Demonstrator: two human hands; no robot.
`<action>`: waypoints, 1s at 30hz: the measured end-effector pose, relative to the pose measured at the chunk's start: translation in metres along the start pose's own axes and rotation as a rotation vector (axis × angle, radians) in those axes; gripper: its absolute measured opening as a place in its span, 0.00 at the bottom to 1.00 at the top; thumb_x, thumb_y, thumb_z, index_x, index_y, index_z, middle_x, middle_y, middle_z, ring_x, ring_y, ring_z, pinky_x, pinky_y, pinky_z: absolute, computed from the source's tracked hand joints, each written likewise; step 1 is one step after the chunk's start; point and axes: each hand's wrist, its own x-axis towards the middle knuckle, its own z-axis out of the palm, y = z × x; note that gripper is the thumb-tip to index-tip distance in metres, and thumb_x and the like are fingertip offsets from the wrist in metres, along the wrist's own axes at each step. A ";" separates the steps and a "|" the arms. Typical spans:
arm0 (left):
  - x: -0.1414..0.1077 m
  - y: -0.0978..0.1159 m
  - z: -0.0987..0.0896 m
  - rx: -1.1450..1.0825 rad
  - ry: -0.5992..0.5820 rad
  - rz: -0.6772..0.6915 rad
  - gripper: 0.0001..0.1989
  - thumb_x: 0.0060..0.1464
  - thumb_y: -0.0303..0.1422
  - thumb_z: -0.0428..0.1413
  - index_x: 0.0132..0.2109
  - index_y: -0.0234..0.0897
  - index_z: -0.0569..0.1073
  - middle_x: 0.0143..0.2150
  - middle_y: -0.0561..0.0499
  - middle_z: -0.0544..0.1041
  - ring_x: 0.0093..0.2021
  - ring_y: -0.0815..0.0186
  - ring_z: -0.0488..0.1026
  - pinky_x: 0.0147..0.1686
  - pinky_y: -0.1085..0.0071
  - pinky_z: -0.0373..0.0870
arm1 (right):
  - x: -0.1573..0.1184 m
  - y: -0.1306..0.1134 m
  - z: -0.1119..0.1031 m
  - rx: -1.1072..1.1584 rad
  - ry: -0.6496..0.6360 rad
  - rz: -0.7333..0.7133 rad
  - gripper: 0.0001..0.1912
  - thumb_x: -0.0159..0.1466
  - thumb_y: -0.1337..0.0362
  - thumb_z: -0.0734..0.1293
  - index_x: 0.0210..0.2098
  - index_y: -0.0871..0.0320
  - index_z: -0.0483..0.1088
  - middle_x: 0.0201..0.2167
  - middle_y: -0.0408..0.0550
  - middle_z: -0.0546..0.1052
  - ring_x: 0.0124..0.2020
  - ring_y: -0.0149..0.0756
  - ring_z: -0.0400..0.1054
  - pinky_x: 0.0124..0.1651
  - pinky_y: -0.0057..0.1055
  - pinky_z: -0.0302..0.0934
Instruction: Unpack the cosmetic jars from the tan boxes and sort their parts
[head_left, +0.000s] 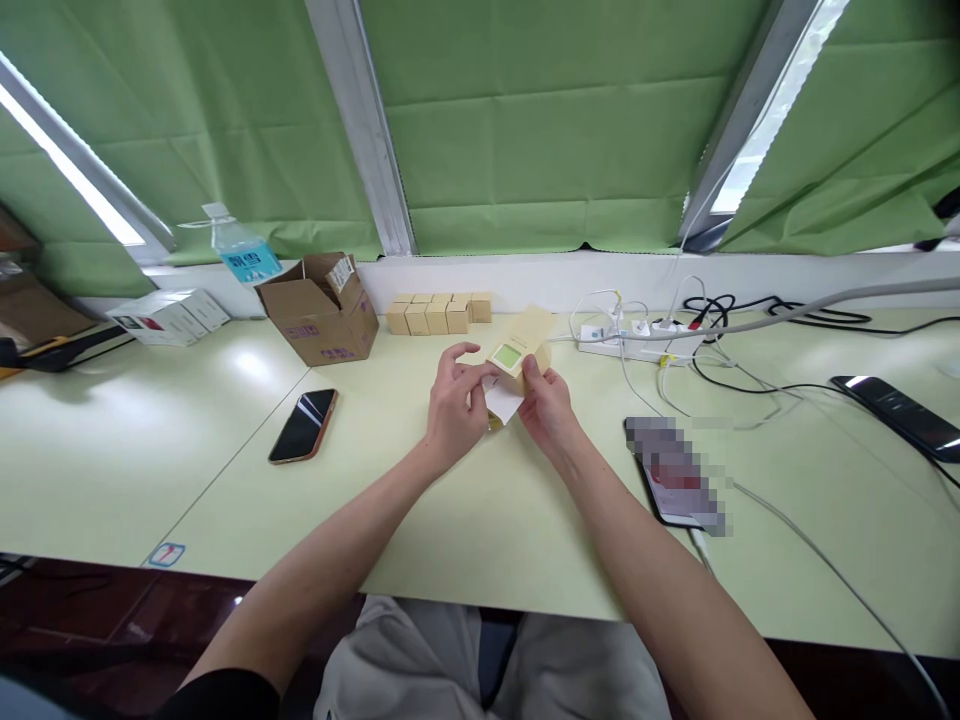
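A small pale-yellow cardboard box (pixel 534 335) with a green square on its face is held tilted above the desk. My right hand (pixel 552 408) is closed round its right side, thumb on the near edge. At the box's near end hangs a white piece of paper or card (pixel 502 400); whether it is a flap or a loose sheet, I cannot tell. My left hand (pixel 459 405) pinches at this white piece with thumb and finger, its index finger bent above. Something small and yellowish shows just under the white piece, too small to name.
Several small tan boxes (pixel 439 314) stand in a row at the wall beside an open carton (pixel 322 310). A phone (pixel 304 426) lies left, another (pixel 675 475) right, a third (pixel 900 410) far right. A power strip (pixel 637 342) with tangled cables runs along the back.
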 end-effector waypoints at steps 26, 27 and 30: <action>0.012 -0.016 0.003 -0.552 -0.091 -0.711 0.24 0.45 0.51 0.74 0.33 0.36 0.78 0.31 0.49 0.82 0.32 0.65 0.77 0.34 0.69 0.73 | 0.000 0.007 -0.007 -0.335 0.132 -0.006 0.26 0.47 0.52 0.83 0.42 0.57 0.81 0.44 0.55 0.88 0.46 0.52 0.83 0.47 0.44 0.76; 0.012 -0.017 0.002 -0.543 -0.083 -0.709 0.23 0.44 0.51 0.75 0.32 0.36 0.78 0.31 0.49 0.81 0.31 0.66 0.76 0.34 0.69 0.72 | -0.001 0.007 -0.007 -0.339 0.126 -0.005 0.26 0.47 0.52 0.83 0.42 0.58 0.81 0.44 0.55 0.88 0.46 0.52 0.83 0.46 0.44 0.76; 0.013 -0.019 0.000 -0.521 -0.061 -0.705 0.22 0.45 0.50 0.74 0.31 0.36 0.78 0.29 0.50 0.80 0.29 0.67 0.74 0.32 0.70 0.70 | -0.005 0.003 -0.004 -0.335 0.086 -0.008 0.29 0.48 0.48 0.83 0.43 0.57 0.81 0.44 0.55 0.88 0.44 0.51 0.83 0.45 0.44 0.76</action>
